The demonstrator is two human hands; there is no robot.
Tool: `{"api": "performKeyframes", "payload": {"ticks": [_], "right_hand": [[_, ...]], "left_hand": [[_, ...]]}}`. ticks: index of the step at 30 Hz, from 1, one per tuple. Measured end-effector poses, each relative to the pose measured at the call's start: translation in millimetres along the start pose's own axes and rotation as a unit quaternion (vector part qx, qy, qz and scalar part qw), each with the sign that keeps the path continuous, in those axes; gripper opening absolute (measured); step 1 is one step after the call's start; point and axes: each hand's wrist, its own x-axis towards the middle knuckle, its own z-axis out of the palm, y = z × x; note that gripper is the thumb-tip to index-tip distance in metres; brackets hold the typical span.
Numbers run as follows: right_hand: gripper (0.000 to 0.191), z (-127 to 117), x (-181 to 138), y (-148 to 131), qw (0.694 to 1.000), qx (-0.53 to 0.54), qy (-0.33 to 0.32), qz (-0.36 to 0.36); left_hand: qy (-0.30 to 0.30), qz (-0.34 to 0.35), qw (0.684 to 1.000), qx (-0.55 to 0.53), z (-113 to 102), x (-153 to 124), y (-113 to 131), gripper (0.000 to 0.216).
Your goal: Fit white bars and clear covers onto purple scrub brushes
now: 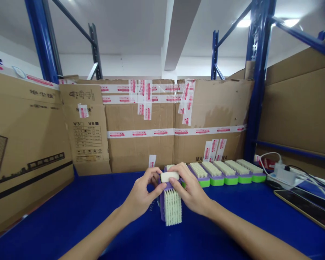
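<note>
The scrub brush (pixel 171 202) stands on end near the middle of the blue desk (pixel 70 216), its purple back away from the camera and its pale bristles facing it, with a small white oval piece (pixel 169 176) sitting at its top end. In the head view, the left hand (pixel 141 193) has its fingers pinched around the top left of the brush, and the right hand (pixel 189 189) has its fingers curled over the white piece and the brush's right edge. Just behind them, a row of brushes (pixel 227 173) with green bases lies bristles up against the cardboard wall (pixel 141 144).

The upright brush looks tippy; uneven pressure from either hand could topple it or pop the white piece loose. The fingers hide how that piece meets the brush, and the desk's right edge, with a white charger (pixel 283 173) and a dark flat device (pixel 306 206), is cut off.
</note>
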Motion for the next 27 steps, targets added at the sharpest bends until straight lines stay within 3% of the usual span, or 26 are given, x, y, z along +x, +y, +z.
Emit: {"api": "performKeyframes", "payload": {"ticks": [10, 27], "right_hand": [[0.018, -2.1, 4.0, -1.1, 1.000, 0.023, -0.004, 0.006], [0.022, -5.8, 6.1, -0.7, 0.999, 0.035, -0.013, 0.020]], "left_hand": [[0.001, -0.028, 0.999, -0.019, 0.2, 1.9, 0.4, 0.039], [0.032, -0.002, 0.999, -0.003, 7.1, 0.7, 2.1, 0.037]]}}
